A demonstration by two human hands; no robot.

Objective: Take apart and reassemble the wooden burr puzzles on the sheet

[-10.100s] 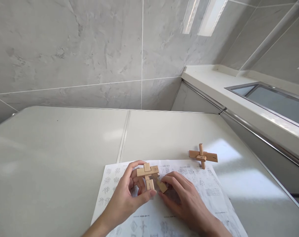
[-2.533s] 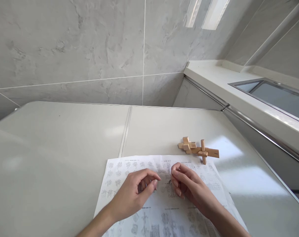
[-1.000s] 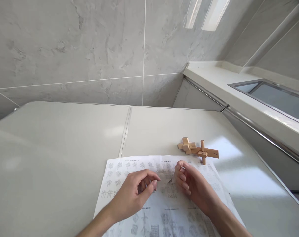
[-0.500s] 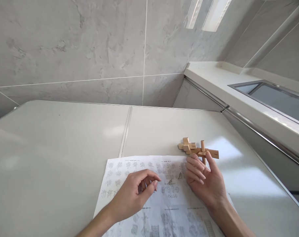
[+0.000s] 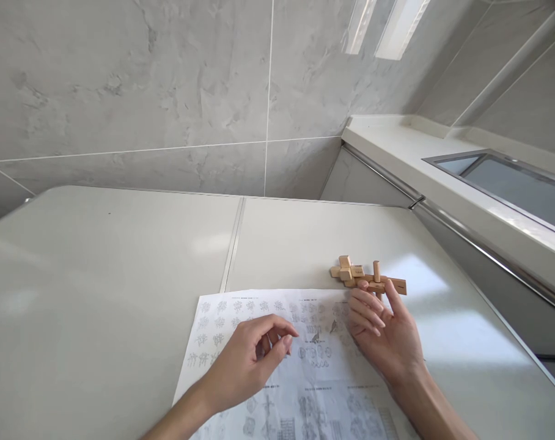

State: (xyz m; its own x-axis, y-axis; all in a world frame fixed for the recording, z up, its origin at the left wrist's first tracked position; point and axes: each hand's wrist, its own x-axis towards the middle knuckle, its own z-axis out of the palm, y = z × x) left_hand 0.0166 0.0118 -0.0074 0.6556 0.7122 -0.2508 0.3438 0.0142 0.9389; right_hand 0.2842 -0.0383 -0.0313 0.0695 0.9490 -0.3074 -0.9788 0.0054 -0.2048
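My left hand (image 5: 252,354) is held over the left-middle of a printed sheet (image 5: 282,366), its fingers loosely curled and the thumb near the index finger, with nothing seen in it. My right hand (image 5: 387,336) is at the sheet's right side, palm turned up, fingers bent and thumb spread away, holding nothing. Just beyond its fingertips lies a group of interlocking wooden puzzle pieces (image 5: 346,272), with an upright peg (image 5: 376,271) and a flat bar (image 5: 399,285). The fingertips overlap the near side of these pieces; contact is unclear. Small line drawings cover the paper.
The white tabletop (image 5: 121,293) has a seam (image 5: 234,244) running front to back. On the right stands a white counter (image 5: 396,134) with a dark inset panel (image 5: 511,183). Grey tiles (image 5: 167,91) lie past the far edge.
My right hand has shifted slightly to the right, its fingers still bent and thumb apart. The left hand, sheet and wooden pieces look the same.
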